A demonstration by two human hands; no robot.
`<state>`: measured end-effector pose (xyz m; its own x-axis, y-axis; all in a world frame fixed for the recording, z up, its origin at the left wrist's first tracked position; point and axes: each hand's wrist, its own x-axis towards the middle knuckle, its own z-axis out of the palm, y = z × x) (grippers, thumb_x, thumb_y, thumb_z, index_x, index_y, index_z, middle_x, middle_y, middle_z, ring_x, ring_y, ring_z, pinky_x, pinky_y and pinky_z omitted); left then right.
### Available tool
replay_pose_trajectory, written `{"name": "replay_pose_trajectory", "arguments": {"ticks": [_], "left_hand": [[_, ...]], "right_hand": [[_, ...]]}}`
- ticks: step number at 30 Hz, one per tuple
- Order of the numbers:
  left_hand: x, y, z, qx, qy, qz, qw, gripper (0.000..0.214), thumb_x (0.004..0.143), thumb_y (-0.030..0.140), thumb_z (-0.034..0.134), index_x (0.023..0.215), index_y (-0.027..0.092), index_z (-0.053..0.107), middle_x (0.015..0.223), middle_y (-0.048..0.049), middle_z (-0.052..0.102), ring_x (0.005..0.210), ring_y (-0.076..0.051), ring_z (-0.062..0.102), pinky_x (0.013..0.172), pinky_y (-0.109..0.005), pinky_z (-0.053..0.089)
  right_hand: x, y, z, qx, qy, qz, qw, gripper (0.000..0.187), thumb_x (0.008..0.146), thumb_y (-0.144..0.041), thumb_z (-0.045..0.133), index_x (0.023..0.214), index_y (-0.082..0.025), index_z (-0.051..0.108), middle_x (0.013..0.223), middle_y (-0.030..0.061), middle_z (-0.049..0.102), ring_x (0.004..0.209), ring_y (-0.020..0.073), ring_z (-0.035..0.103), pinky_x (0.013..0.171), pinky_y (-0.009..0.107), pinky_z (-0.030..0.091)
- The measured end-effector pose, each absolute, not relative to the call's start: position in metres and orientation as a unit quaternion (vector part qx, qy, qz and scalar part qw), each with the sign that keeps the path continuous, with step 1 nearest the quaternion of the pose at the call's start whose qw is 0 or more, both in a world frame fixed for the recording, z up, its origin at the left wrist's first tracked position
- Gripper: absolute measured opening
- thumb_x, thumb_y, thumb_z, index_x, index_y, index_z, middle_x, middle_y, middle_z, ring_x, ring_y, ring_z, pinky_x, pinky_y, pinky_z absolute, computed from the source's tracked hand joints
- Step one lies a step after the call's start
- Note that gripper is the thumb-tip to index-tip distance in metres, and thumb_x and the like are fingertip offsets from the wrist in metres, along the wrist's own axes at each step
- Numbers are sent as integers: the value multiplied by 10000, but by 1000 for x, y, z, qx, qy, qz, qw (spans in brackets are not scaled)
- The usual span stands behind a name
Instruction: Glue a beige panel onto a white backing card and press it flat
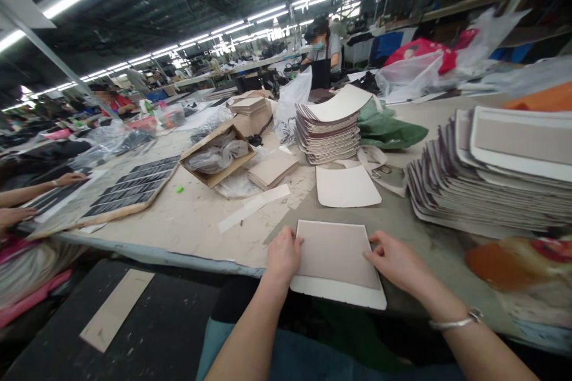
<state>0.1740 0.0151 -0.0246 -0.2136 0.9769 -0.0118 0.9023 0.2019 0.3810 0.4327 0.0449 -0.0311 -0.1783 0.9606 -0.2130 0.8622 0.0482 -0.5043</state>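
Note:
In front of me at the table edge lies a white sheet with rounded lower corners (339, 293), and a smaller beige rectangular panel (335, 256) lies on top of it. My left hand (285, 255) is closed at the left edge of the beige panel, thumb on the panel's side. At the opposite edge, my right hand (397, 259) pinches the beige panel's side between thumb and forefinger. The white sheet shows as a strip below the panel and a thin line above it. Just beyond, another white sheet (347, 186) rests flat on the table.
To the right stands a tall stack of panels (482, 190); a curved stack (328, 125) is farther back. A cardboard box with plastic (217, 155) and beige boards (273, 168) sit left of centre. Another person's hands (67, 178) work at far left. A beige strip (117, 309) lies on a black surface.

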Motion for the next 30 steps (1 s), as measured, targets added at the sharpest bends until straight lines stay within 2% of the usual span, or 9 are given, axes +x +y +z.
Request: {"name": "replay_pose_trajectory", "arguments": {"ticks": [2, 6, 10, 12, 15, 18, 20, 26, 30], "left_hand": [[173, 15, -24, 616, 762, 156, 128, 161, 858, 287, 550, 963, 166, 571, 908, -64, 650, 853, -202, 608, 730, -287, 413], [172, 14, -25, 648, 737, 149, 120, 370, 892, 260, 481, 1260, 230, 513, 1021, -62, 592, 868, -188, 602, 759, -284, 432], [174, 9, -27, 683, 719, 79, 102, 415, 920, 221, 359, 1285, 339, 517, 1002, -52, 532, 751, -179, 598, 678, -300, 445], [176, 7, -28, 689, 717, 56, 92, 463, 899, 170, 350, 1308, 336, 488, 1035, -61, 513, 753, -181, 597, 667, -303, 451], [180, 4, -28, 690, 718, 30, 84, 521, 861, 136, 382, 1347, 317, 431, 1081, -79, 496, 805, -201, 600, 680, -314, 466], [183, 3, -27, 689, 721, 25, 72, 518, 861, 175, 416, 1362, 305, 398, 1097, -90, 486, 860, -219, 597, 712, -329, 480], [183, 3, -25, 687, 722, 25, 72, 501, 869, 208, 425, 1359, 308, 395, 1092, -87, 484, 874, -221, 595, 727, -333, 485], [181, 3, -26, 691, 718, 22, 80, 512, 858, 238, 427, 1365, 294, 386, 1097, -92, 477, 880, -238, 588, 738, -361, 493], [181, 3, -32, 689, 720, 22, 85, 570, 825, 162, 402, 1379, 290, 367, 1122, -103, 462, 876, -241, 587, 736, -374, 492]], "right_hand": [[433, 46, -32, -633, -722, 267, 85, 251, 812, -290, 556, 1032, -169, 556, 686, 3, 660, 646, 176, 611, 559, 271, 333], [431, 44, -24, -642, -725, 241, 58, 259, 816, -329, 544, 1035, -197, 577, 737, 17, 679, 699, 203, 636, 553, 281, 351], [430, 34, -12, -658, -737, 158, -2, 268, 847, -394, 499, 1042, -248, 609, 793, 52, 690, 749, 271, 654, 562, 328, 406], [427, 28, -10, -657, -750, 78, -8, 297, 851, -396, 489, 1046, -220, 626, 794, 93, 684, 752, 303, 651, 594, 376, 453], [404, 20, -20, -609, -787, -44, 91, 438, 884, -331, 420, 1222, -86, 556, 972, 174, 671, 921, 324, 626, 796, 443, 486], [359, 17, -37, -521, -829, -57, 195, 539, 928, -325, 319, 1356, -14, 424, 1337, 191, 502, 1241, 291, 457, 1013, 407, 399], [332, 17, -48, -495, -847, -19, 194, 588, 938, -389, 315, 1381, -12, 399, 1441, 171, 385, 1333, 271, 344, 1066, 396, 353], [346, 22, -75, -515, -845, 15, 145, 718, 900, -554, 325, 1393, -38, 401, 1480, 153, 312, 1381, 285, 237, 1123, 490, 215], [388, 21, -85, -544, -826, -17, 148, 782, 874, -602, 306, 1404, -32, 379, 1486, 150, 297, 1383, 296, 229, 1110, 520, 227]]}}
